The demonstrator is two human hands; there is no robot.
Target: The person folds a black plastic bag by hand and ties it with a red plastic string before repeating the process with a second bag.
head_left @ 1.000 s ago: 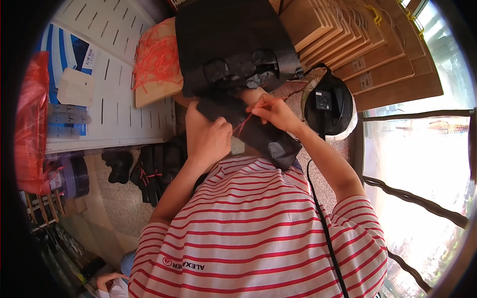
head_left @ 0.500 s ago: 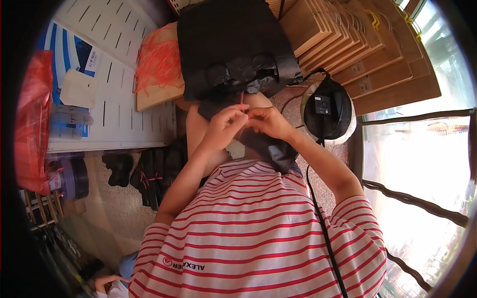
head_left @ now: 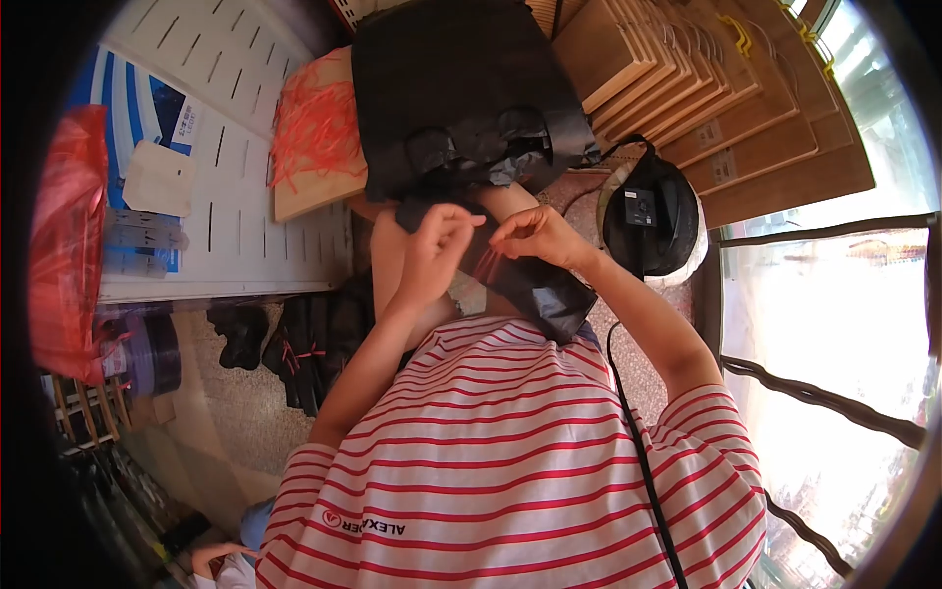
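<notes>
My right hand [head_left: 543, 237] pinches a thin red plastic string [head_left: 488, 263], whose ends dangle below the fingers. Just left of it, my left hand [head_left: 440, 247] is curled with thumb and fingertips together; whatever is between them is too small to make out. A small gap separates the two hands. Across my lap, under the right hand, lies a black plastic-like bundle [head_left: 549, 297]. Beyond my knees a large sheet of black plastic [head_left: 471, 79] covers something, its near edge crumpled and torn.
Red strings [head_left: 316, 123] lie heaped on a wooden board [head_left: 319, 193] at left, beside a white slotted metal surface [head_left: 231, 236]. Wooden boards [head_left: 677, 108] lean at the right. A black fan-like device [head_left: 648, 216] stands by my right knee. Black bundles [head_left: 299, 344] lie on the floor.
My hands were together at the red string; now they have parted. The left hand has drawn slightly left, and the string hangs from my right hand.
</notes>
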